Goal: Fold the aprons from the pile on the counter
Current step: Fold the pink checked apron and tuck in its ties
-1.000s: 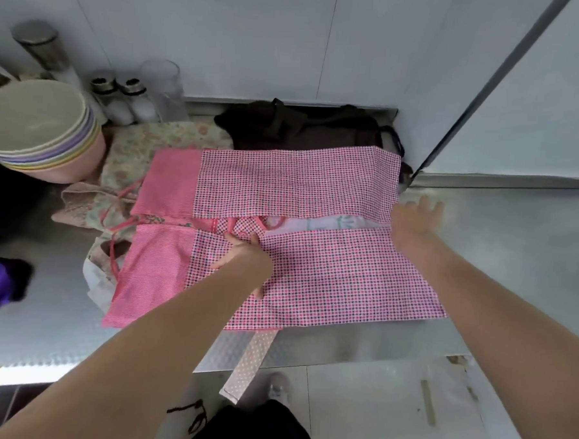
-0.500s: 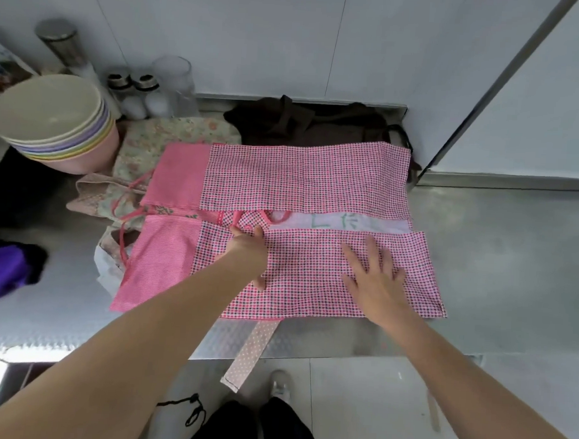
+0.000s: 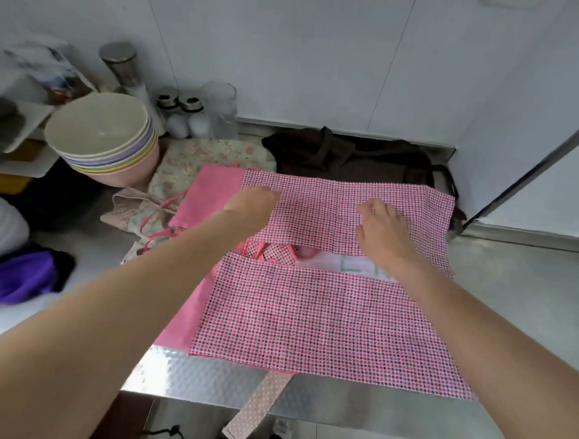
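Head view: hands [image 3: 315, 217] on checked apron [image 3: 326, 318], lettering perhaps "L".

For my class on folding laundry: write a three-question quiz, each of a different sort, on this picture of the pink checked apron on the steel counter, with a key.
1. True or false: both hands rest on the far flap of the pink checked apron.
2. What stands left of the apron? A) stack of bowls B) kettle C) toaster
3. Fill in: a dotted strap hangs over the counter's ____ edge.

Key
1. True: the left hand and right hand both lie on the far flap.
2. A: the stack of bowls.
3. Front: the dotted strap hangs off the counter.
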Demonstrator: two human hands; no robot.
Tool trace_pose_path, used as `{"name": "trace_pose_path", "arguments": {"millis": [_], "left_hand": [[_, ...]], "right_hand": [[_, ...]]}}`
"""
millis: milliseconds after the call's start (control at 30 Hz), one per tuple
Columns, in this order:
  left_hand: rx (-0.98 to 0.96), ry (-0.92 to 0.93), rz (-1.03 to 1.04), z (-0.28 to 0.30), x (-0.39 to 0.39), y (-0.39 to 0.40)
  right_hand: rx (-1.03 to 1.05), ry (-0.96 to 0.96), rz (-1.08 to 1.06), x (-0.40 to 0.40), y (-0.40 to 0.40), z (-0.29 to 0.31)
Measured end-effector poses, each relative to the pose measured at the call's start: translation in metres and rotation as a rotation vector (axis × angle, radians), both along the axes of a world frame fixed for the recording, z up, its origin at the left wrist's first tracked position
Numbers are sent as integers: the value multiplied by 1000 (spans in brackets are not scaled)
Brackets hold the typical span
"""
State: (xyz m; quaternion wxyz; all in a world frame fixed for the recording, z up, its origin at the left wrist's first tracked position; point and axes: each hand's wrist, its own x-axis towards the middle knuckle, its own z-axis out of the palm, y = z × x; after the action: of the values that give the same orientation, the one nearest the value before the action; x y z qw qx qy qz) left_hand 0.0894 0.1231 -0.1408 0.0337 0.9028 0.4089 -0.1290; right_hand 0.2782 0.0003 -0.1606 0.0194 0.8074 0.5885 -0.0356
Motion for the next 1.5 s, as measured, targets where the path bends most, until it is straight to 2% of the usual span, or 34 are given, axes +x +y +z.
{"name": "trace_pose_path", "arguments": {"millis": [133,333,500,700,933,1133,1233,1333,1500], "left_hand": [[-22,15,-58,-19,10,43],[-54,74,-44,-42,22,84],[155,187,93,-39,26,102],[331,171,55,-17,7,107],[407,-76,35,26,-30,65],[315,-213,-87,44,-93,-4],[349,-280,-248,42,-124,-41],[382,-214,-399,24,-149,-70],[192,5,-414,-36,-173,-100]], "right_hand": [[-90,123,11,17,62,-5],[-291,78,-19,42,100,-22],[-242,47,-26,54,107,-27],[-190,-9,-80,52,99,-7],[-7,0,-122,35,55,49],[57,-205,-97,-13,-27,77],[-49,-321,-83,-45,-73,77],[-148,-382,-8,-68,-113,51],[-250,-378,28,-95,-150,-15]]}}
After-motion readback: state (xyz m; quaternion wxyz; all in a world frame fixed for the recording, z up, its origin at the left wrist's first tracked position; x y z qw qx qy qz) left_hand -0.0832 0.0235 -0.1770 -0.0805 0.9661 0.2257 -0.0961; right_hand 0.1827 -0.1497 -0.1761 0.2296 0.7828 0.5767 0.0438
